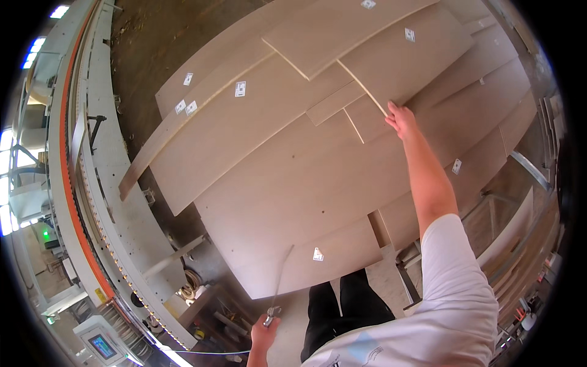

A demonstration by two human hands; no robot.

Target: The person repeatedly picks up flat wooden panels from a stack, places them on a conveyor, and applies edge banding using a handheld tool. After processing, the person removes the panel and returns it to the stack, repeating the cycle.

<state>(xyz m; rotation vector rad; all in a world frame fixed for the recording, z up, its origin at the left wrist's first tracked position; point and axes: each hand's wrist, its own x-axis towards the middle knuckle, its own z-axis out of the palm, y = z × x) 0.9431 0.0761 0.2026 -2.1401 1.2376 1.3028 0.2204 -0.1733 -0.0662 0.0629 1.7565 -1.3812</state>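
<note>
Overlapping panels [263, 177] lie one on another across the middle. Right of centre, the right hand [400, 119] is at the near left corner of an upper panel [416, 67]; a small board [336, 104] lies left of that corner. Labels [241, 89] sit on several panels. The left hand [264, 333] is just before the pile's near left corner, holding a tool [269, 314] whose rod extends over the nearest panel. The legs [351, 296] are at the near edge. A machine [131, 208] runs along the left, a screen [102, 346] at its near end.
</note>
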